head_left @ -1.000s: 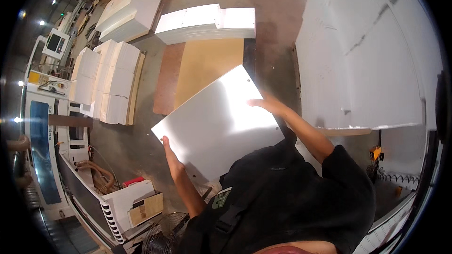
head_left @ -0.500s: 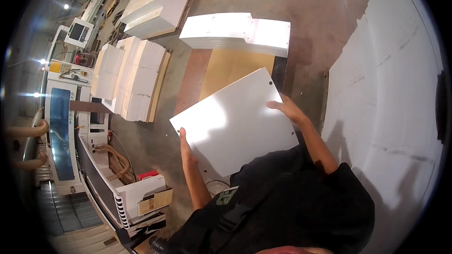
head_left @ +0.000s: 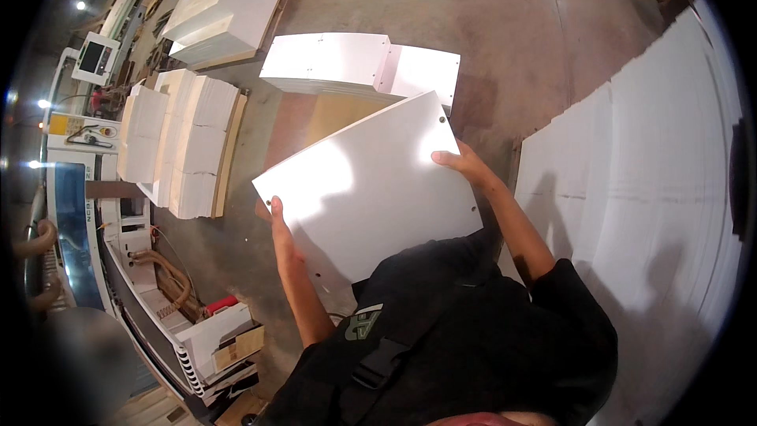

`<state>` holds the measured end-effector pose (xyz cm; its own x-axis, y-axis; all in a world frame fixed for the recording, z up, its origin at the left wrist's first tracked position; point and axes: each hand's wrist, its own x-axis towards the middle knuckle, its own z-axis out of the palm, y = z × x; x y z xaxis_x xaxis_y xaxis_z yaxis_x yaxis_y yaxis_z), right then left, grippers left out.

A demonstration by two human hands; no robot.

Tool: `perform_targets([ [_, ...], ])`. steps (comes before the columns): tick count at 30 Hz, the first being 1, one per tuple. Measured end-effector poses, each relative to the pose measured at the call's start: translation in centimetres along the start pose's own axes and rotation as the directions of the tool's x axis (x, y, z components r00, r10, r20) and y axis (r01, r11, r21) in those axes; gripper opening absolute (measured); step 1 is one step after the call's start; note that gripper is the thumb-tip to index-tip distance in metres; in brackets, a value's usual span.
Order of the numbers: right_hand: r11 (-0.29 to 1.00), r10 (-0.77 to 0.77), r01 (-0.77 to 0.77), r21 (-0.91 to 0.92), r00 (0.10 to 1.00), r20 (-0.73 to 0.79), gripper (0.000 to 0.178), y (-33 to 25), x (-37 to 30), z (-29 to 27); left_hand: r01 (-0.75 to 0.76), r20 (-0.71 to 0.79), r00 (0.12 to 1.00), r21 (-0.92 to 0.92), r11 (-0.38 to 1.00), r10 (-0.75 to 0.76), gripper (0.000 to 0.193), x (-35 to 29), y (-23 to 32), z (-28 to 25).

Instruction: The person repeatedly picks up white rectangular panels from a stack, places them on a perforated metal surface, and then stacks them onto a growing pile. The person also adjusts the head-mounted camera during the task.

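White panel (head_left: pixel 367 189) held flat at chest height over floor, above brown board (head_left: pixel 335 114). My left hand (head_left: pixel 280 229) clamps near-left edge, right hand (head_left: pixel 461 164) grips far-right edge. Best keep level, mind corners near stacked panels (head_left: pixel 355 67).

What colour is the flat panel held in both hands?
White, with small dark holes; the panel shows best in the head view.

Small pale-framed dark monitor screen (head_left: pixel 93 56) on the machine at far upper left.
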<state>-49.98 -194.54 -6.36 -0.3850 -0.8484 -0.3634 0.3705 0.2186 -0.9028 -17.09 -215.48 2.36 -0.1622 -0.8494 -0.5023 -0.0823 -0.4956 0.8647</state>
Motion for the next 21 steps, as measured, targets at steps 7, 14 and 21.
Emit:
perform_targets([
  [7, 0.997, 0.062, -0.067, -0.048, 0.994, -0.092, 0.096, -3.5, 9.7, -5.5, 0.016, 0.165, 0.986, 0.029, 0.999, -0.021, 0.088, 12.1, 4.6, 11.0],
  [14, 0.979, 0.2, -0.176, 0.105, 0.93, -0.31, 0.088, -7.5, 17.5, -12.0, 0.268, 0.302, 0.905, 0.148, 0.952, -0.301, 0.079, 25.6, 10.0, 24.2],
  [21, 0.939, 0.343, -0.287, 0.19, 0.825, -0.449, 0.081, -1.1, 28.4, -22.1, 0.223, 0.294, 0.908, 0.261, 0.939, -0.298, 0.08, 40.7, 3.0, 37.7],
])
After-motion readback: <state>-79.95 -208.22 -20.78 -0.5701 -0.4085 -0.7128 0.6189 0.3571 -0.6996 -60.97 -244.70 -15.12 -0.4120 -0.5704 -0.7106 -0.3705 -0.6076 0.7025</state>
